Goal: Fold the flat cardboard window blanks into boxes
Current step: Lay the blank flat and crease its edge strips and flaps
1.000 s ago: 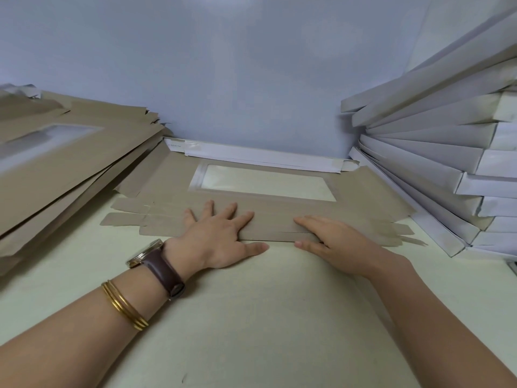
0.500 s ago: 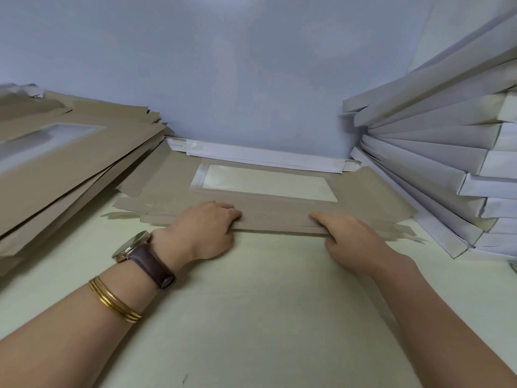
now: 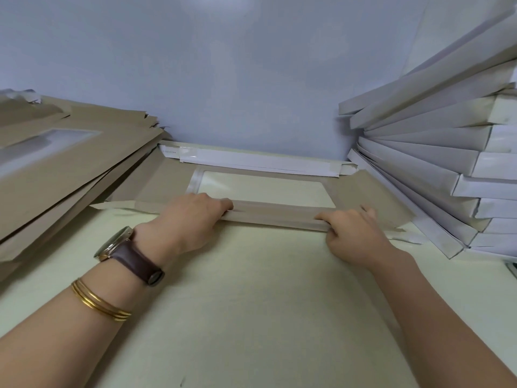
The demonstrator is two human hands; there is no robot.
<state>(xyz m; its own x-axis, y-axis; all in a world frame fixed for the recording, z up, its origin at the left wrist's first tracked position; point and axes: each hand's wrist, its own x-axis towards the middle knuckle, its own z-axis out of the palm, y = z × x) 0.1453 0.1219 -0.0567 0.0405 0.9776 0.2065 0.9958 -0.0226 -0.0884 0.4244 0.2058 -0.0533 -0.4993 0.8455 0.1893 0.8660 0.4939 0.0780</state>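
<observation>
A flat brown cardboard window blank (image 3: 361, 191) lies on the cream table, its clear window (image 3: 263, 189) facing up. Its near long flap (image 3: 275, 215) is lifted and folded up toward the window, showing a pale underside. My left hand (image 3: 190, 219) grips the left part of that flap, fingers curled over its top edge. My right hand (image 3: 352, 233) pinches the flap's right end between thumb and fingers. The blank's far flap stands white against the wall.
A tall slanting stack of flat brown window blanks (image 3: 56, 169) fills the left. A pile of folded white boxes (image 3: 436, 169) leans at the right. The blue-grey wall (image 3: 251, 79) closes the back. The cream table (image 3: 251, 303) stretches toward me.
My hands went from lying flat on the near flap to curling under it and lifting it. The flap has risen from flat to folded up toward the window.
</observation>
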